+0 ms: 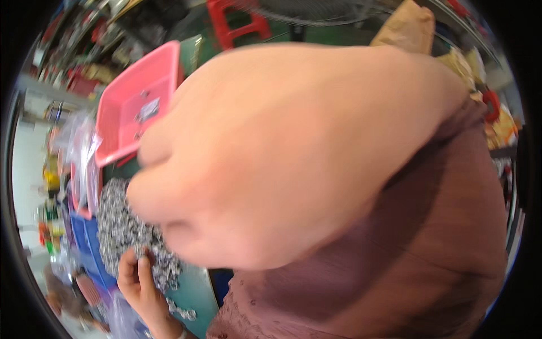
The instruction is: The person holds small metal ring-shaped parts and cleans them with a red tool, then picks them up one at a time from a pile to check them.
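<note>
My right hand (271, 152), smeared by motion, is raised close to the camera and covers the middle of the picture. Its fingers curl down and away to the left; whatever they hold, if anything, is hidden. Behind and below it lies a heap of small shiny metal parts (121, 226) on a green tabletop (203, 288). At the near edge of the heap is my left hand (144, 291), thumb and fingers pinched together around a small metal part that is too blurred to name. A few similar loose pieces (182, 311) lie beside the left wrist.
A pink plastic tub (113, 124) with a few small items stands beyond the heap. Clear plastic bags (84, 158) and a blue bin (84, 243) are along the left. Farther back are a red stool (226, 25), a large fan (305, 8) and a brown paper sack (406, 28).
</note>
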Demonstrator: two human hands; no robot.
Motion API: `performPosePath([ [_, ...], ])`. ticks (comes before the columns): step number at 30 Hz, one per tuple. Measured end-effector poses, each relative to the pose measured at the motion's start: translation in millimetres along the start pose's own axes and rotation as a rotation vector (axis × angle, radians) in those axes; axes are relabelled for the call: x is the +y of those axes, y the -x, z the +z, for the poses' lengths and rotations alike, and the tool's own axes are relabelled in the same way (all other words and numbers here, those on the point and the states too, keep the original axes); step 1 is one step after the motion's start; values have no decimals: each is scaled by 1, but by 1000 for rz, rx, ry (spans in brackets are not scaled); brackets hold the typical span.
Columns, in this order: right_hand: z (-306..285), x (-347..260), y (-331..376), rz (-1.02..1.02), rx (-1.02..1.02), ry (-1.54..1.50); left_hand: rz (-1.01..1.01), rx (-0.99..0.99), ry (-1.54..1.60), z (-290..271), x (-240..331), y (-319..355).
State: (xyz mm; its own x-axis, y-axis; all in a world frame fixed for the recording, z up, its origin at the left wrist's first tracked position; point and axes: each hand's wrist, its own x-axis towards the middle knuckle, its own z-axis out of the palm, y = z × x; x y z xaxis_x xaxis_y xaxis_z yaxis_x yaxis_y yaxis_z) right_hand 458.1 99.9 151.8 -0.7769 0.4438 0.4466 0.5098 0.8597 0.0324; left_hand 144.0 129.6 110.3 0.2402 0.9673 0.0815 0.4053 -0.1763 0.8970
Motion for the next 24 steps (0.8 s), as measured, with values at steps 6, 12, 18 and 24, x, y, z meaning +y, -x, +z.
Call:
performPosePath([
  [6,9,9,-22,73,-101,2,38,-25,10,-5,32,10],
  [12,12,25,-47,48,-164,7,-75,88,-58,-31,-5,21],
  [18,7,7,-82,-7,-68,39,-97,112,-23,-36,-19,26],
  [24,11,-19,-114,-127,-90,-3,-92,142,3,-38,-25,45],
])
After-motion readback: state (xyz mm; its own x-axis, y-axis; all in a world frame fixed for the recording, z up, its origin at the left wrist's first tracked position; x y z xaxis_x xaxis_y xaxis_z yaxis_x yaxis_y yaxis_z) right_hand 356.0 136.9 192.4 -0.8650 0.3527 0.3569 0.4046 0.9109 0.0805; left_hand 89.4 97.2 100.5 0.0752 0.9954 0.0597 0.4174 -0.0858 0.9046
